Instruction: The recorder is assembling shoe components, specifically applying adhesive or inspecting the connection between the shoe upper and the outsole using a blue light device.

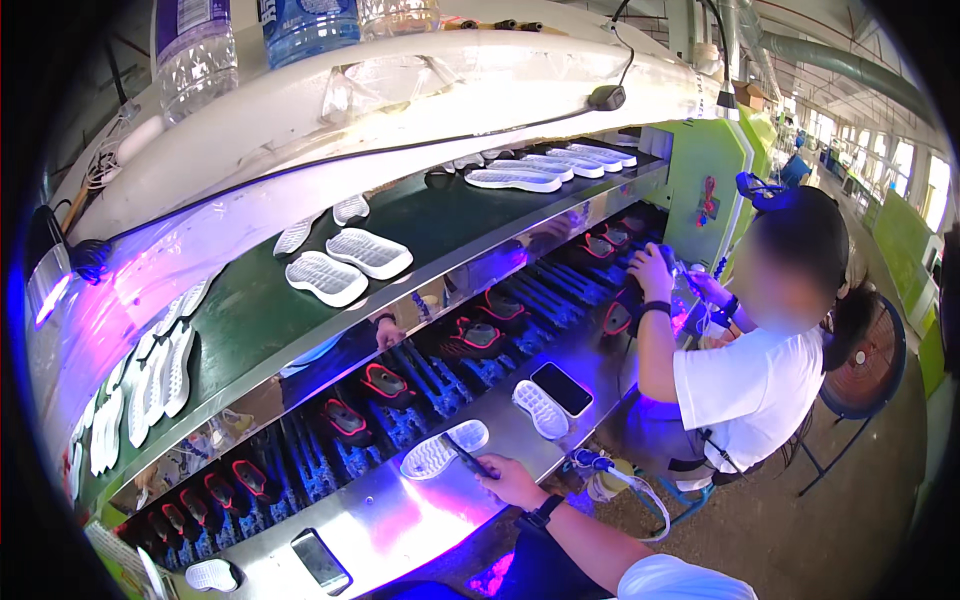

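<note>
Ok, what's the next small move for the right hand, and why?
Probably ease the dark tool along the white sole: the right hand grips it with its tip over the sole, though whether they touch is unclear.

Near six o'clock, the right hand [512, 484] holds a dark slender tool [462, 455] over a white sole [426, 460]; at seven, a phone [320, 562] on the metal surface [375, 498]; at eleven, bottles [310, 32].

The right hand [512, 484] is held over the near edge of the metal counter [360, 510], its fingers [490, 466] closed in a pinch. A dark band [543, 511] circles the wrist; the bare forearm [598, 548] slants back outside that edge to a pale sleeve [680, 580].
</note>
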Demonstrator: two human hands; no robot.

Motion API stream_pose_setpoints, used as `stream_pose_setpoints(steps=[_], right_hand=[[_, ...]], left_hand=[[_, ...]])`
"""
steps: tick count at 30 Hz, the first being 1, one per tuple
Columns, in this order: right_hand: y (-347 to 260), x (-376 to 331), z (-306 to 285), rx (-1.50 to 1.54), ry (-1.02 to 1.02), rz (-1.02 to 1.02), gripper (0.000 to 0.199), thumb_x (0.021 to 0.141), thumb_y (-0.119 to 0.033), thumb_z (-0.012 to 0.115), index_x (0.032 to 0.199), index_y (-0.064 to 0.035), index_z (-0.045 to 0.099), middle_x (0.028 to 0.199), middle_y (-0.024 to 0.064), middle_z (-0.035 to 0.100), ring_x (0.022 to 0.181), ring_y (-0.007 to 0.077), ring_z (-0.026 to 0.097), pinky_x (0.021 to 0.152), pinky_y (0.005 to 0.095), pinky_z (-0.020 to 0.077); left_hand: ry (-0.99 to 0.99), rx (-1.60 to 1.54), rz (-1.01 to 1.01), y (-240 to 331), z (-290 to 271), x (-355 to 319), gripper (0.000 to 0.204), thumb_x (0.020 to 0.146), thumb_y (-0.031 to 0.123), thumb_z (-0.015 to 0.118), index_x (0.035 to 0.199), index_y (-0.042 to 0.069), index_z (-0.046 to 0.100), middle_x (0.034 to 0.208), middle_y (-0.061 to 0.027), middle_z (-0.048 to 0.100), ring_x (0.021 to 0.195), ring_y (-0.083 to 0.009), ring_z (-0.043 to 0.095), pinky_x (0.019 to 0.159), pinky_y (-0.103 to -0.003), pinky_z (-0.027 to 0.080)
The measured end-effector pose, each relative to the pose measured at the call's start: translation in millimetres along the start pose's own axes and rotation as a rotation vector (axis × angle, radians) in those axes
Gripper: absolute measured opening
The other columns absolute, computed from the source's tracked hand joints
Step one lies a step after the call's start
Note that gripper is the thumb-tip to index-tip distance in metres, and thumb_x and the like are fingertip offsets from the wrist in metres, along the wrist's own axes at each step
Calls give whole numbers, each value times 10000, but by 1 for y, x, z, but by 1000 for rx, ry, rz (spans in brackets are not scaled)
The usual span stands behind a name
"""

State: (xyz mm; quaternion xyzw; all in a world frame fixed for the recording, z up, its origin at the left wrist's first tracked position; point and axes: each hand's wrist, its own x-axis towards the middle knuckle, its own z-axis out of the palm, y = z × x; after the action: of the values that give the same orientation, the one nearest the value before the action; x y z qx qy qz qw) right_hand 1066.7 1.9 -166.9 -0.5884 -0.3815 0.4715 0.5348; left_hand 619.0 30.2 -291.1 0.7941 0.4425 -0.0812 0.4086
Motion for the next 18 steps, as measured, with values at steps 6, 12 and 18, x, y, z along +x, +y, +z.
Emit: stream_pose_setpoints(steps=[6,12,18], right_hand=[[8,9,4,-96,66,-200,381,978,-145,675,1335,-49,582,972,46,705,643,80,613,501,266,498],[-13,-1,-2,-36,-9,-9,356,937,-42,652,1285,-7,587,920,49,681,666,106,629,578,282,517],[-6,0,-8,-57,30,-82,347,949,-57,651,1286,-16,581,861,41,658,559,93,580,493,277,466]], left_hand=[[-196,72,139,36,12,56,283,970,218,691,1188,36,702,1116,-178,731,1057,-256,696,944,-381,542],[-346,166,279,83,14,114,290,969,231,693,1186,38,701,1115,-177,728,1061,-260,693,946,-388,541],[-421,243,341,116,4,147,298,969,245,695,1183,39,700,1113,-176,726,1064,-265,690,948,-395,539]])
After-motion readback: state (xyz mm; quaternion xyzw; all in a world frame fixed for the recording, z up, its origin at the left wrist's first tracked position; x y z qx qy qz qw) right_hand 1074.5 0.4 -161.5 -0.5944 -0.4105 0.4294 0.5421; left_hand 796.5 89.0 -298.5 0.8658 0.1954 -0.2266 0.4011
